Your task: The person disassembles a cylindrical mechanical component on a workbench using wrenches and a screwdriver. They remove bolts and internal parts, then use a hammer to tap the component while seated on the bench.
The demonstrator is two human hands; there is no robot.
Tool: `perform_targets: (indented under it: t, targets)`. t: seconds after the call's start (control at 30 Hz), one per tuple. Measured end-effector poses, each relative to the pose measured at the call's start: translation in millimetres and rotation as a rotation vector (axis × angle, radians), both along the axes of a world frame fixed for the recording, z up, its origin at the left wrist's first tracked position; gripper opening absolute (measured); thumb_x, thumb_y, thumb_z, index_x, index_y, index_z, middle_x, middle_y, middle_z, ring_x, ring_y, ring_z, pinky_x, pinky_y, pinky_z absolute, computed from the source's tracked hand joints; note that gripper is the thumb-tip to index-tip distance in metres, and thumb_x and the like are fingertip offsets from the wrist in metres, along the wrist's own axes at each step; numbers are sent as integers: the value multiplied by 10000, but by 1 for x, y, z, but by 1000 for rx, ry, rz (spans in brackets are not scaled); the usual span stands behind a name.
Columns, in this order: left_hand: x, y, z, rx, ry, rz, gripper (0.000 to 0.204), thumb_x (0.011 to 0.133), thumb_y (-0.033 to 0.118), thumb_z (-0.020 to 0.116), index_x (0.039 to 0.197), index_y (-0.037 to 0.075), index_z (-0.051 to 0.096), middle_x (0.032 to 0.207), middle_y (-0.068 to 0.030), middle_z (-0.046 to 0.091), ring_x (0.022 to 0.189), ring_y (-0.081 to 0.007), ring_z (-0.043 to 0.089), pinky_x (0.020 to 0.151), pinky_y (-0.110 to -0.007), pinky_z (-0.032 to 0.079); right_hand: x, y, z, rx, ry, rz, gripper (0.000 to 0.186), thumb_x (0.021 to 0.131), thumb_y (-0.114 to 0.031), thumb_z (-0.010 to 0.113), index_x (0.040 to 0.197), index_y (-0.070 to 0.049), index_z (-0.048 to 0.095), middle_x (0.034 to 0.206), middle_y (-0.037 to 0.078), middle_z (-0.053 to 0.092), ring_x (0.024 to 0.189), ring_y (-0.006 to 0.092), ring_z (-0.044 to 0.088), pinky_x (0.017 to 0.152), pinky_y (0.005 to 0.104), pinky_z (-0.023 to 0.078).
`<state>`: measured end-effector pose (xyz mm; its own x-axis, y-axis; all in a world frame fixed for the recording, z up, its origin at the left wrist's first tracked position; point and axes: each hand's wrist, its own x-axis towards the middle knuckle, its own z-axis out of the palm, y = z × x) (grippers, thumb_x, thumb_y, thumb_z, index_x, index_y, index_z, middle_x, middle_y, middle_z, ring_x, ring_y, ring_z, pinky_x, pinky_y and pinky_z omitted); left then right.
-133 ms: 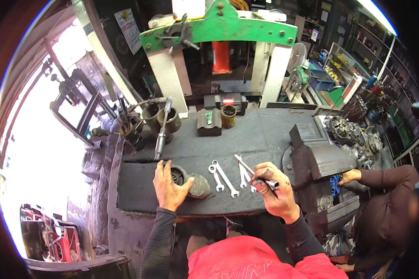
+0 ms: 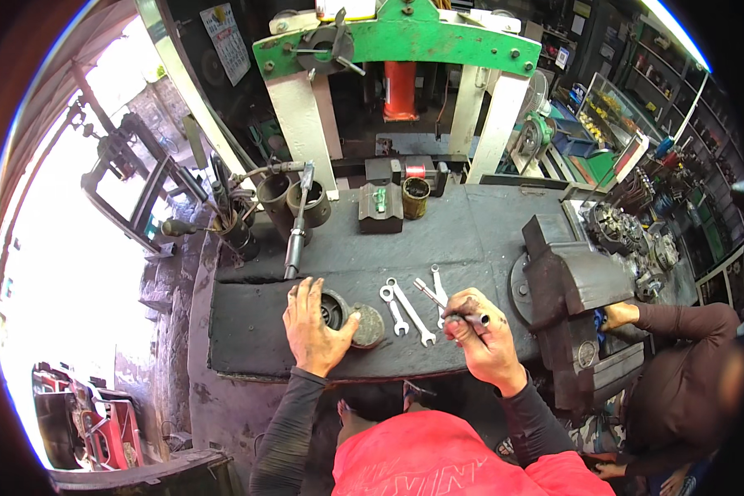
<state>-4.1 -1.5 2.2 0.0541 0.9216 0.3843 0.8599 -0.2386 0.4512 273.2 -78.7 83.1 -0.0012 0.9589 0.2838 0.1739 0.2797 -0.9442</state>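
Note:
My left hand (image 2: 314,331) is spread around a dark round metal housing (image 2: 331,309), thumb at its near right side and fingers over its left. Touching that housing on the right is a grimy round metal piece (image 2: 369,327). My right hand (image 2: 481,337) is closed around a slim silver socket wrench (image 2: 430,291). The wrench's thin end points to the far left; its hollow end shows beside my knuckles. Between my hands lie a short combination wrench (image 2: 394,311) and a longer one (image 2: 412,312). Another wrench (image 2: 437,281) lies partly hidden behind my right hand.
A large dark vise (image 2: 566,281) stands at the bench's right, with a co-worker's hand (image 2: 620,315) beside it. At far left are a long-handled tool (image 2: 300,223), metal cylinders (image 2: 312,205) and a tool holder (image 2: 236,236). A green-and-white press frame (image 2: 446,43) rises behind the bench.
The camera view has shifted slightly. My right hand has tilted the socket wrench a little flatter, and its thin end has moved nearer. My left hand keeps its place on the housing.

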Motion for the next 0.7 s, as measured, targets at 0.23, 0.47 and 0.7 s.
perform_targets:
  t: [0.23, 0.47, 0.7]
  targets:
    - [-28, 9, -2, 4, -20, -291, 761, 704, 356, 887, 1374, 88, 646, 1465, -127, 592, 1486, -396, 431, 1183, -555, 328, -67, 4, -28, -397, 917, -35, 215, 1028, -120, 692, 1181, 26, 653, 1057, 183, 744, 972, 296, 760, 900, 454, 637]
    - [-32, 15, 2, -85, -46, -385, 759, 698, 374, 859, 1385, 130, 648, 1450, -114, 597, 1457, -352, 470, 1174, -610, 297, -127, 57, -62, -128, 737, -185, 286, 964, -30, 733, 1211, 110, 698, 1115, 183, 756, 1032, 285, 755, 941, 396, 601]
    - [-22, 21, 3, -150, 18, -337, 629, 737, 386, 818, 1308, 144, 711, 1366, -55, 636, 1400, -285, 510, 1147, -650, 300, -145, 73, -91, -117, 690, -247, 241, 978, 1, 712, 1197, 100, 725, 1130, 173, 766, 1054, 244, 746, 984, 356, 573]
